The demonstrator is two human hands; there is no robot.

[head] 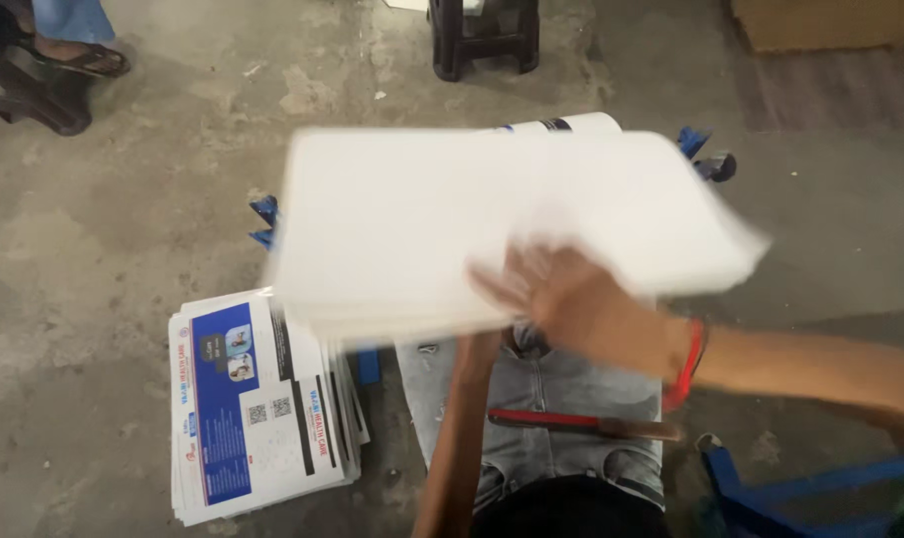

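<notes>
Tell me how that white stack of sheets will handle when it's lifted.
The white stack of sheets probably flexes: its far corner looks drooped and blurred. It is likely light enough, since the right hand lies flat on top and the left hand is hidden beneath. Loose sheets may slide apart; the edge looks layered.

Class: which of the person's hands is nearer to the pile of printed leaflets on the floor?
Left. The left hand is hidden under the white sheet stack, beside the printed leaflets; the right hand rests on top, farther right.
</notes>
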